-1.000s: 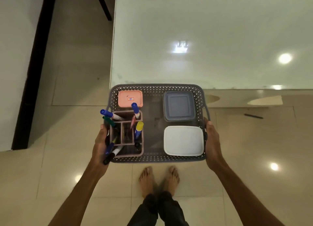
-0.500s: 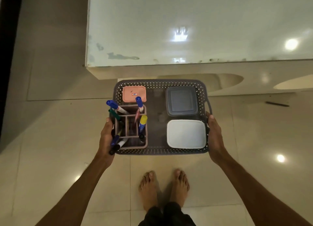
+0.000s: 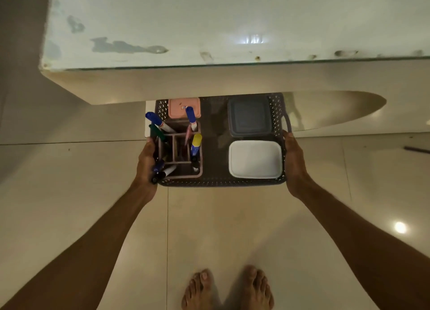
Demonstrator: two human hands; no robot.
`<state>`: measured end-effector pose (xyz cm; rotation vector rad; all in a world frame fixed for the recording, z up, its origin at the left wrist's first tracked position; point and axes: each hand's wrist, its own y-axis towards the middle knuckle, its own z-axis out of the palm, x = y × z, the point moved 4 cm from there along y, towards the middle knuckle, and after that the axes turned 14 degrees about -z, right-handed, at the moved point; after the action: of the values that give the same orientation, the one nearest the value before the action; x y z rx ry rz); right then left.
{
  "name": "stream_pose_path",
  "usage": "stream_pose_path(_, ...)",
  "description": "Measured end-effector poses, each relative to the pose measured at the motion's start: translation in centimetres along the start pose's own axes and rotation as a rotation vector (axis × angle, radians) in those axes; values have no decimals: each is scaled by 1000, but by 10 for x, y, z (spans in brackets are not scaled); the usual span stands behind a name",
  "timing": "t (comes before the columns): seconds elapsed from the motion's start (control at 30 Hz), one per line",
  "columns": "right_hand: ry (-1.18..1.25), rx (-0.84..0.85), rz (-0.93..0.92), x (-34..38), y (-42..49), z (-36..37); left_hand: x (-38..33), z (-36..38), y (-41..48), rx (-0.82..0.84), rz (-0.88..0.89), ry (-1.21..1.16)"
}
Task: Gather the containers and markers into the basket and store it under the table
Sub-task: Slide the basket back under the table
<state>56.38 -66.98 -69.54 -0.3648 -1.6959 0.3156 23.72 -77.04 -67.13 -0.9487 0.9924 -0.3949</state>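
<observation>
A grey perforated basket (image 3: 221, 183) hangs low over the floor, its far edge tucked beneath the table (image 3: 209, 26). My left hand (image 3: 145, 164) grips its left side and my right hand (image 3: 294, 163) grips its right side near the handle. Inside lie a white-lidded container (image 3: 255, 159), a grey-lidded container (image 3: 249, 115), an orange-lidded container (image 3: 180, 108) partly hidden by the table edge, and a brown divided holder (image 3: 180, 151) with several markers (image 3: 195, 144) standing in it.
The white table's front edge spans the view above the basket. Glossy beige floor tiles lie below. My bare feet (image 3: 226, 288) stand at the bottom. A dark thin object (image 3: 416, 149) lies on the floor at the far right.
The basket has come lower and moved forward, so its far edge now sits under the table's front. Both hands keep the same grip on its sides.
</observation>
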Motion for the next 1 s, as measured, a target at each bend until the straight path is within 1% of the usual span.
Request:
stream_pose_path(0.03,5,-1,-3,0,7,2,0,2,15,-51,13,-20)
stream_pose_path(0.2,0,-44,-10,0,42,4,-17,3,35,-64,118,132)
stream_pose_path(0.23,-6,-47,-14,2,43,3,-17,0,36,-103,110,130)
stream_pose_path(0.27,-16,-58,-25,4,40,3,-16,0,36,-135,122,93)
stream_pose_path(0.37,29,-133,-36,7,15,1,-7,2,19,-313,73,-104)
stream_pose_path(0.43,75,-218,102,-3,-10,-1,15,3,2,-391,-19,-196)
stream_pose_path(0.5,166,-241,296,-10,-34,0,33,12,-14,-357,-122,-291)
stream_pose_path(0.57,308,-192,373,-6,-48,7,38,22,-22,-289,-161,-407)
stream_pose_path(0.63,422,-161,360,5,-50,15,31,29,-23,-255,-151,-484)
stream_pose_path(0.73,525,-183,324,20,-38,23,19,35,-21,-247,-142,-502)
stream_pose_path(0.83,538,-193,314,34,-19,30,4,40,-15,-234,-133,-512)
stream_pose_path(1.0,570,-135,278,54,18,42,-30,51,3,-255,-112,-517)
